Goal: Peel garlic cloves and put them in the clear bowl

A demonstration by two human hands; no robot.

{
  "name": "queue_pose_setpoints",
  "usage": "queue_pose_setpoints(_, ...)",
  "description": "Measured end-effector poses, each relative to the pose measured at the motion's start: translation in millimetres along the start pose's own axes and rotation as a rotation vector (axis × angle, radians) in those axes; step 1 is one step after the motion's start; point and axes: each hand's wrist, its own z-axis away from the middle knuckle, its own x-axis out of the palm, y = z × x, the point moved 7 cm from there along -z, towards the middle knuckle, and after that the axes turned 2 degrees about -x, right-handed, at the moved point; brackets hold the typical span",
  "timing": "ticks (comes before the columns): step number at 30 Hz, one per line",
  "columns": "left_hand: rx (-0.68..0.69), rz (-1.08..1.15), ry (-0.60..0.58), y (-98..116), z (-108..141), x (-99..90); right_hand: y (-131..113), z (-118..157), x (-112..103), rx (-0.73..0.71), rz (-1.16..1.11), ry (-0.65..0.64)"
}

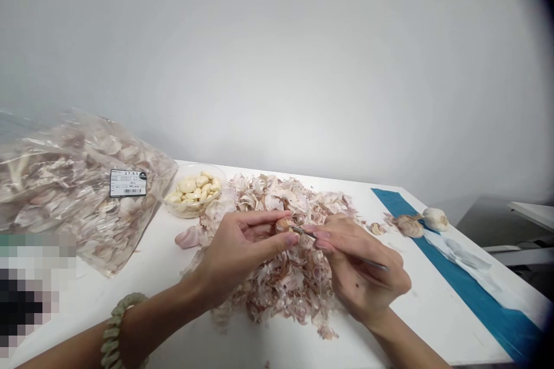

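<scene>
Below, a white table (160,256) bears a heap of papery pink garlic skins (288,297); over it, the right hand (361,271) grips a slim metal tool (308,234) at a small tan garlic clove (284,222) pinched in the left hand (236,251), whose thumb (291,240) a slip could nick

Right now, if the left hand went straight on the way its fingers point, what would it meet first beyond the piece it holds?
The left hand would likely meet the metal tool first, then the right hand holding it; depth is unclear.
</scene>
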Motion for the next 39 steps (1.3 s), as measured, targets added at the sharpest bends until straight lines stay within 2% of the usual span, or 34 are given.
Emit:
queue_pose_setpoints(8, -0.026, -0.172, 0.005, 15.0, 2.6, 2.0, 10.7, 2.7, -2.9, 0.157, -0.019, 0.049)
queue_pose_setpoints(12, -0.038, -0.237, -0.001, 19.3, 5.8, 3.2, 23.0, 6.7, -4.1, 0.322, -0.052, 0.066)
queue_pose_setpoints(16, -0.06, -0.208, -0.063, 14.9, 7.5, 7.6, 37.7, 11.1, -11.3, 0.471, -0.134, 0.187)
queue_pose_setpoints(19, -0.069, -0.129, -0.092, 11.8, 6.2, 9.6, 42.4, 11.4, -11.8, 0.515, -0.158, 0.2)
queue_pose_setpoints(26, -0.067, 0.044, -0.107, 8.1, 1.1, 8.6, 44.0, 8.7, -19.7, 0.492, -0.025, 0.257)
queue_pose_setpoints(34, -0.081, 0.056, -0.103, 6.0, 1.9, 8.4, 50.0, 0.4, -38.8, 0.42, 0.041, 0.383)
queue_pose_setpoints(36, -0.074, 0.052, -0.099, 5.9, 1.3, 8.0, 47.5, -1.3, -38.9, 0.396, 0.111, 0.344)
queue_pose_setpoints(39, -0.034, 0.051, -0.093, 7.1, -0.5, 6.5, 39.1, -3.2, -26.9, 0.305, 0.16, 0.185)
